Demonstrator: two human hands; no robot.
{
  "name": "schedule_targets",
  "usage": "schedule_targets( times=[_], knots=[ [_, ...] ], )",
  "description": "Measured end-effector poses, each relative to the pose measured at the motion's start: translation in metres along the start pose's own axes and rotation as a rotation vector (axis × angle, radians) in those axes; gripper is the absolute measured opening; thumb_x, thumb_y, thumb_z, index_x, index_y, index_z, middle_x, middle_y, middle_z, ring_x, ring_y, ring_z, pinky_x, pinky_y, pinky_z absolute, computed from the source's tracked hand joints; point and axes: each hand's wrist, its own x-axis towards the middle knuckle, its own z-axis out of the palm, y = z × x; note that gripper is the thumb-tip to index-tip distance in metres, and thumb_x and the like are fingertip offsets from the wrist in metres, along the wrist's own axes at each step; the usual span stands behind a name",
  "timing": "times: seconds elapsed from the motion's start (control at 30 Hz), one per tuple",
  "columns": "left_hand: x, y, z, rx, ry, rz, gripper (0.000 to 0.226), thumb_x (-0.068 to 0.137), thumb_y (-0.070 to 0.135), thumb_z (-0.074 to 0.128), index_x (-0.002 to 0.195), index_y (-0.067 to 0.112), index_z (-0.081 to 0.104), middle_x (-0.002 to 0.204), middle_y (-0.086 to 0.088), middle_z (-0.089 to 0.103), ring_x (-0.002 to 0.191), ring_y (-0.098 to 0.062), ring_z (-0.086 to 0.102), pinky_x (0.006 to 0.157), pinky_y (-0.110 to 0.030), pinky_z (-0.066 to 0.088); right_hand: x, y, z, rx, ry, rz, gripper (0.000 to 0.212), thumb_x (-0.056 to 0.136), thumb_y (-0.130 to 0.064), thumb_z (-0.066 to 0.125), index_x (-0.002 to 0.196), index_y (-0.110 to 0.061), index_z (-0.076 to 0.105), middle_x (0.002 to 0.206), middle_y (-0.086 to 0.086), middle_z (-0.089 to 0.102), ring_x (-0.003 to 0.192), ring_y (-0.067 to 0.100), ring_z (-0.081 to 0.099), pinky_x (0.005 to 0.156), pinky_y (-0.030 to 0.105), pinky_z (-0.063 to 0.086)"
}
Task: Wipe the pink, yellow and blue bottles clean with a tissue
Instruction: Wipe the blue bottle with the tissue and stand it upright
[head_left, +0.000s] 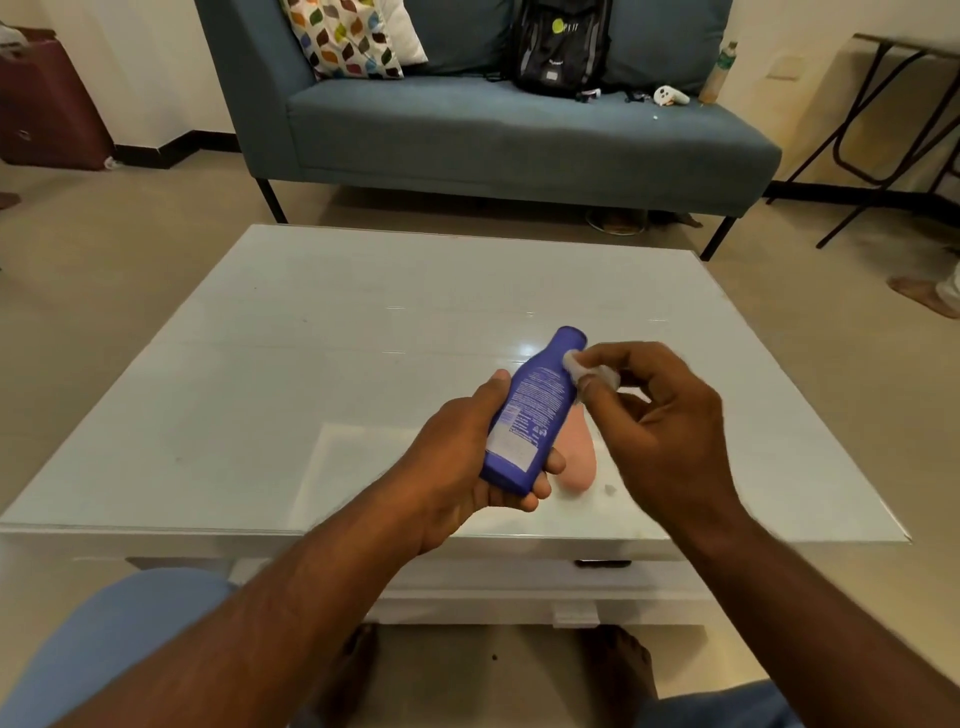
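Tissue pinched in right hand

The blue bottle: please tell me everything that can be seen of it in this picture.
The blue bottle is a flat, opaque, plastic-looking bottle, violet-blue, with a narrower rounded cap end in the same colour. Its back label of small white print and a pale patch faces the camera. It is held above the white table, tilted, cap end pointing away. The left hand grips its lower part. The right hand pinches a white tissue against its shoulder near the cap. A pink bottle lies on the table behind it.
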Motion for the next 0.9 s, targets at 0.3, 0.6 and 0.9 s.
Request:
schedule_targets(
  times=[0.3, 0.6, 0.9],
  knots=[
    [0.0, 0.003, -0.003, -0.098, -0.035, -0.021, 0.056, 0.1, 0.053, 0.036, 0.12, 0.006, 0.06, 0.085, -0.016, 0.07, 0.064, -0.022, 0.067, 0.056, -0.028, 0.058, -0.003, -0.003, 0.002, -0.016, -0.038, -0.108, 0.014, 0.092, -0.025, 0.071, 0.105, -0.021, 0.068, 0.105, -0.007, 0.067, 0.099, 0.003, 0.066, 0.078, 0.009, 0.055],
    [0.0, 0.003, -0.005, -0.101, -0.007, 0.014, 0.054, 0.1, 0.053, 0.036, 0.112, 0.007, 0.062, 0.08, -0.016, 0.069, 0.06, -0.023, 0.065, 0.054, -0.029, 0.057, -0.013, -0.006, 0.007, 0.007, -0.17, -0.185, 0.022, 0.085, -0.024, 0.076, 0.104, -0.015, 0.069, 0.104, -0.008, 0.066, 0.104, 0.01, 0.066, 0.075, 0.011, 0.056],
    [-0.001, 0.003, -0.004, -0.089, -0.146, -0.037, 0.062, 0.099, 0.053, 0.036, 0.128, 0.004, 0.058, 0.087, -0.015, 0.069, 0.064, -0.021, 0.066, 0.057, -0.027, 0.058, -0.001, -0.002, 0.002, 0.087, 0.054, -0.014, 0.02, 0.09, -0.029, 0.07, 0.103, -0.015, 0.066, 0.103, 0.002, 0.068, 0.097, 0.014, 0.069, 0.076, 0.017, 0.059]
  ],
)
